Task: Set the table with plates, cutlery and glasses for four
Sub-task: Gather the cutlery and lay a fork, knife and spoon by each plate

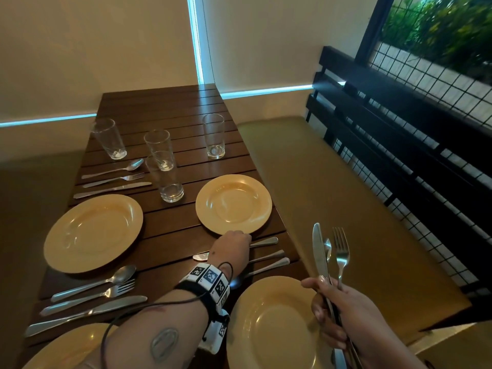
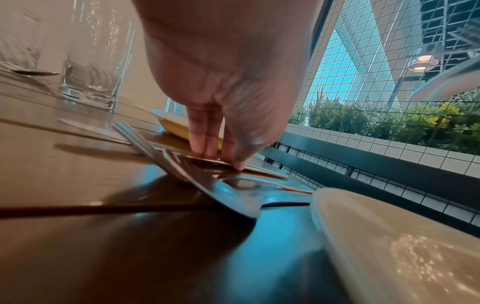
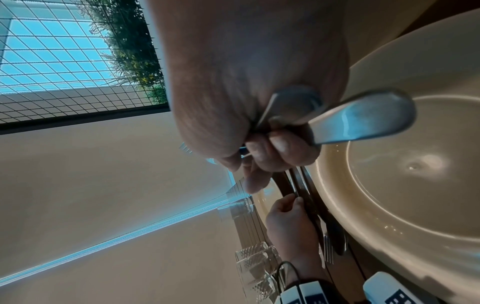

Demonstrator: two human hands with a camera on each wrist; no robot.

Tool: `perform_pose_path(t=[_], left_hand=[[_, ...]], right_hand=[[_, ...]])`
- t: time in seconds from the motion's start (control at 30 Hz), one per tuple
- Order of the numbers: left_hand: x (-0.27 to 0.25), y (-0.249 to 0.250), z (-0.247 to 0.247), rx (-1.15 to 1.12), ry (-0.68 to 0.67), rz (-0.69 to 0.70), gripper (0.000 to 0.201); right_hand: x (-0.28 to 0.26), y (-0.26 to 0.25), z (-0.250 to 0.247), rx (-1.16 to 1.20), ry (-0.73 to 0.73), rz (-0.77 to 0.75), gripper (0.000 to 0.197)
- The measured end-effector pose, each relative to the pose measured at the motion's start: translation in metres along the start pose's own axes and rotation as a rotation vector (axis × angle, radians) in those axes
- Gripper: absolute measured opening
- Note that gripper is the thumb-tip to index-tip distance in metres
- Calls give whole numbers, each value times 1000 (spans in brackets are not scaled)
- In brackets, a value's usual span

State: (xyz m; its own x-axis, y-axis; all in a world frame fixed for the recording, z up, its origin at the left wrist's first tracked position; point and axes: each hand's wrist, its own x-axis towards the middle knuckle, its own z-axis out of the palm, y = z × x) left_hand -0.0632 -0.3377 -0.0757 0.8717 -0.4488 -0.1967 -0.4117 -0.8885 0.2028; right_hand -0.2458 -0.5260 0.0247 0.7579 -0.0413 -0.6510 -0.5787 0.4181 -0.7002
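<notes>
Reaching over the bench (image 1: 170, 230), the left hand (image 1: 234, 247) rests straight fingers (image 2: 201, 142) on a set of cutlery (image 1: 266, 255) lying between the far right plate (image 1: 233, 204) and the near right plate (image 1: 277, 326). The right hand (image 1: 343, 312) is raised beside the near plate, its fingers (image 3: 270, 148) curled round the handles of a knife (image 1: 319, 251), spoon (image 1: 328, 247) and fork (image 1: 341, 249), which stand upright. Two more plates, each with cutlery laid beyond it, sit on the left side. Four glasses (image 1: 165, 177) stand at the far end.
</notes>
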Motion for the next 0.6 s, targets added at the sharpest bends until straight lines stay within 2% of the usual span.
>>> perform_pose_path(t=[0.6], left_hand=[[-2, 4, 0, -32, -28, -35, 25]], right_hand=[[-5, 0, 7, 9, 10, 12, 34]])
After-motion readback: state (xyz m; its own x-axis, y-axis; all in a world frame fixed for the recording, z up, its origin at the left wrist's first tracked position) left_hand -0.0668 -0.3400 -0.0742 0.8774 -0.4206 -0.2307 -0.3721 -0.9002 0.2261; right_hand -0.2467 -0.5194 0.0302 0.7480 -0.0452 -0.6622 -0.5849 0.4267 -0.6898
